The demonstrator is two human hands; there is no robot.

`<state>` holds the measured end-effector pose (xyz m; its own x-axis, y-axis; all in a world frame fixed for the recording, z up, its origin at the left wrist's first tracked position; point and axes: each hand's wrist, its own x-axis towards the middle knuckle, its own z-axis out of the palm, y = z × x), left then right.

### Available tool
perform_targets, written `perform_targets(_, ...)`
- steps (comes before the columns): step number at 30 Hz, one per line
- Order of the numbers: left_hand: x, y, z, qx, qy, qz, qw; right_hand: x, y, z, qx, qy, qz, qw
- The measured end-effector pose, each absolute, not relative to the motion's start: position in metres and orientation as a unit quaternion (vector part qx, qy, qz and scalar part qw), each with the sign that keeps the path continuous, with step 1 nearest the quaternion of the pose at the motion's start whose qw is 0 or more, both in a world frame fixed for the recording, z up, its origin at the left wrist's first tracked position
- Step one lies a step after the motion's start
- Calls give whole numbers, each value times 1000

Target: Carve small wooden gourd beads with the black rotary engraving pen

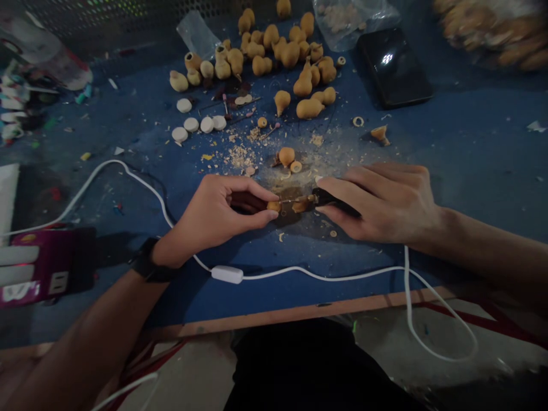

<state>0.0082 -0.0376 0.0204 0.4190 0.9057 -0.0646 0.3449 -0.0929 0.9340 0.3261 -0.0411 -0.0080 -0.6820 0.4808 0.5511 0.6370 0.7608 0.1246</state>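
My left hand (225, 211) pinches a small brown gourd piece (273, 206) between thumb and fingertips, just above the blue tabletop. Closed around a black pen-style rotary tool (336, 201), my right hand (383, 200) points its thin metal bit leftward at that piece. The bit's tip reaches the gourd piece, though exact contact is hard to make out. Under the bit lies another gourd fragment (301, 206). Just beyond the hands sit an orange-brown gourd piece (286, 156) and a pale cut ring (295, 166), with shavings (242, 158) scattered to their left.
Many small whole and cut gourds (290, 54) cluster at the back. White discs (207, 124) and loose tool bits (272, 131) lie before them. A black phone-like slab (394, 68) is back right. A white cord (299, 271) with an inline switch (226, 274) crosses near the wooden edge (274, 314). A purple box (40, 265) sits left.
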Motion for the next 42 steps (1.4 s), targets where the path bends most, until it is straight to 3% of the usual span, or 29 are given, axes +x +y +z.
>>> perform_targets(6, 8, -37, 20, 678, 458, 288, 497, 326, -43, -6, -350, -903, -120, 217)
perform_targets(16, 8, -37, 20, 682, 459, 278, 496, 324, -42, -3, -287, -902, -181, 265)
perform_targets(23, 8, -38, 20, 680, 459, 286, 495, 324, -42, -7, -335, -903, -146, 225)
perform_targets(42, 9, -38, 21, 684, 465, 284, 486, 325, -42, -6, -313, -905, -134, 254)
